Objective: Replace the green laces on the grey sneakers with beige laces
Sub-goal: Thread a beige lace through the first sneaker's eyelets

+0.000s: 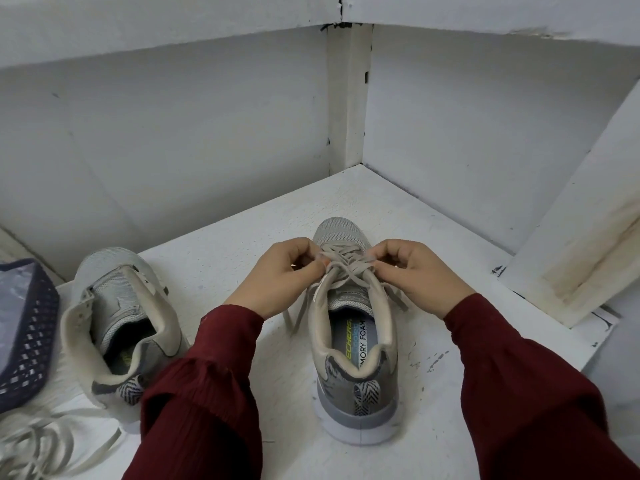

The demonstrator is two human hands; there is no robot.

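I had my left hand point(289, 271) and right hand point(414, 273) each pinching the beige lace point(349, 266) on the grey sneaker point(360, 386) — toe pointing away from me, one hand at each side, equally near.

Laced sneaker point(356, 375): grey, upright on the white bench point(225, 230), heel toward the camera.
Beige lace point(348, 271): crossed over the tongue, ends trailing down both sides.
Left hand point(287, 271): pinches the lace, fingers curled.
Right hand point(419, 275): pinches the lace opposite.
Second sneaker point(117, 327): stands left, tongue exposed.
Loose lace point(41, 445): pale, heaped lower left.
Basket point(27, 341): navy, perforated, left edge.
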